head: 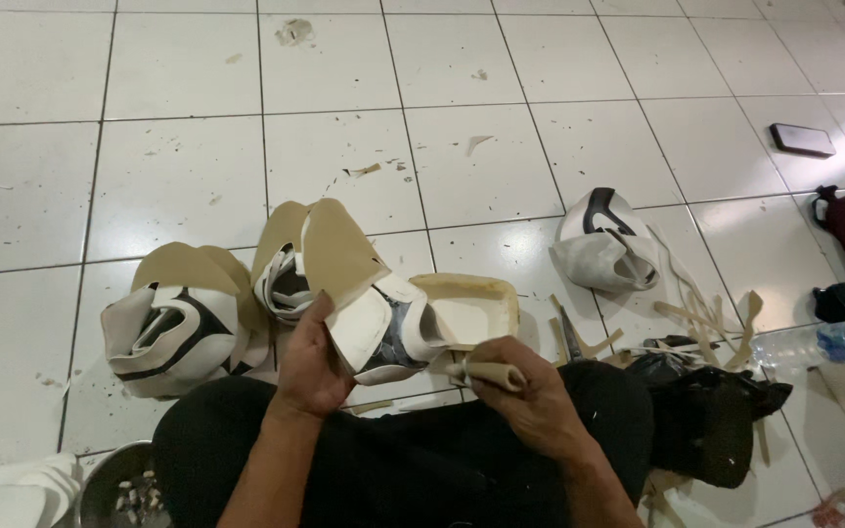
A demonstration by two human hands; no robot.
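I see my left hand curled around a shoe upper, thumb on the near edge of its white panel, fingers hidden behind it. The upper is held just above my lap, tilted, its tan lining flap standing up toward the floor beyond. It is white with dark grey trim.

My right hand is closed around a tool handle, pale and round, fingers wrapped over it; the working end points left toward the upper, and I cannot tell whether it touches. Just behind that hand a tray sits on the floor, shallow, cream-coloured, close to the upper's right side.

On the floor to my left lies a second upper, white with black stripes and tan lining, and a third upper leans just behind my left hand. A fourth upper rests well apart to the right, on its side. Tan offcuts are scattered near it, beside a black bag. A water bottle lies at the far right, and a phone sits farther off on the tiles. A metal bowl with small bits in it stands by my left knee.
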